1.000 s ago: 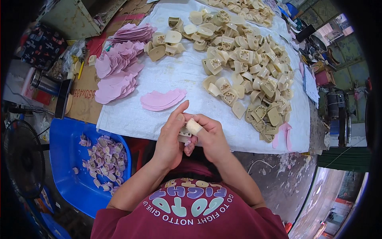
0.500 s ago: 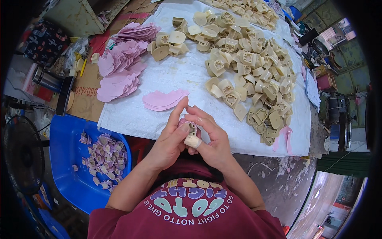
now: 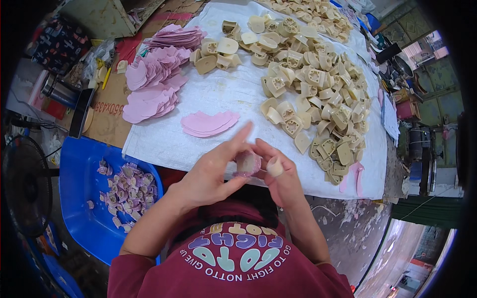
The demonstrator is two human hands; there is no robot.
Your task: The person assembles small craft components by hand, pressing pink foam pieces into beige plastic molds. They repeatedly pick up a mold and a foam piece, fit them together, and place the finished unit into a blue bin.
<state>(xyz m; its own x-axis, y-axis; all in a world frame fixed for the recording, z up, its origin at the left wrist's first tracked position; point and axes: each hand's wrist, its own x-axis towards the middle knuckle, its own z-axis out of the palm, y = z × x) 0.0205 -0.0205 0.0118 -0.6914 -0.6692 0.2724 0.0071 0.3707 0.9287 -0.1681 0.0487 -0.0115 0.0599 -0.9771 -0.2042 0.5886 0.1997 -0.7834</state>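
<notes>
Hands (image 3: 216, 171) parted wider, fingers (image 3: 242, 136) forward, piece (image 3: 246, 165) between

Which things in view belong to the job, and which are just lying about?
Likely the job: pinkish piece in the left hand; finger cover on the right hand; pink cutouts; beige pieces; blue tub and pieces inside.

Likely just lying about: fan; patterned bag; yellow stick.

A pink-edged beige piece (image 3: 247, 163) sits in the left grip (image 3: 212, 173).
</notes>
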